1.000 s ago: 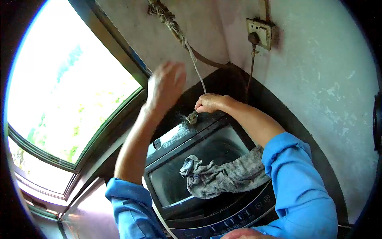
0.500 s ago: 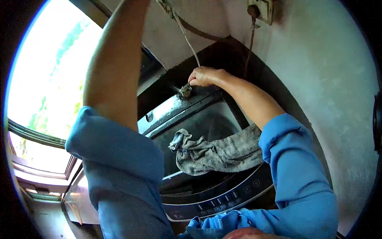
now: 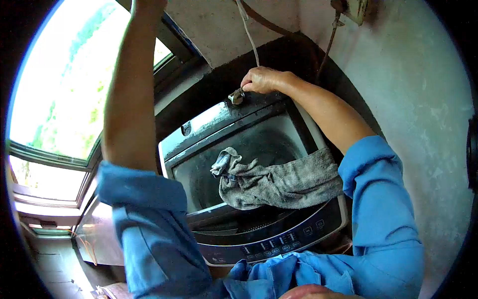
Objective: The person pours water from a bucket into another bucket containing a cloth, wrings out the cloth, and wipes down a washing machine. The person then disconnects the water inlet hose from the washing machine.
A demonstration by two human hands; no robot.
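My right hand [image 3: 265, 80] is closed at the back of a top-loading washing machine [image 3: 201, 123], its fingertips against a small, dirty, pale-and-brown fitting [image 3: 236, 96] on the back ledge. A thin white cord [image 3: 251, 40] runs down from above and meets this hand at the knuckles. Whether the fingers grip the cord, the fitting or something else is hidden. My left arm [image 3: 130, 94] stretches up past the top edge, so my left hand is out of sight. A crumpled grey towel [image 3: 281, 184] lies across the machine's dark lid [image 3: 196, 174].
The control panel [image 3: 271, 246] faces me at the machine's front. A window [image 3: 59, 89] is on the left, and a bare wall [image 3: 413, 114] rises on the right. A socket [image 3: 356, 10] with a hanging cable [image 3: 326, 52] is at the upper right.
The view has shifted, showing more of the machine and its lid. My left arm appears further left. My right hand stays at the fitting, and the towel lies as before.
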